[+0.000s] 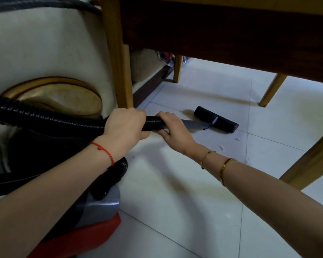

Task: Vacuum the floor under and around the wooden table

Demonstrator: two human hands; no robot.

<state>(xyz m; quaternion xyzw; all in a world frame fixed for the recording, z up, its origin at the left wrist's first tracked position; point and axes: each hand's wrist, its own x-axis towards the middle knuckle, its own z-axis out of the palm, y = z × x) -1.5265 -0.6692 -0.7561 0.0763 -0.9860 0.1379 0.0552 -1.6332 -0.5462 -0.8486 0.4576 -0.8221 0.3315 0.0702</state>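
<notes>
Nozzle [216,119] lies ahead-right of both hands under the table [231,34], wand axis running toward it, right hand [172,130] nearer, left hand [125,125] behind, both clamped on the hose [63,118].

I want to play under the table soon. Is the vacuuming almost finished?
Not yet. Both hands, left hand and right hand, hold the black hose, with the nozzle head on the tiles under the wooden table. A brownish smudge beside the nozzle and specks nearer the table's edge remain.
</notes>
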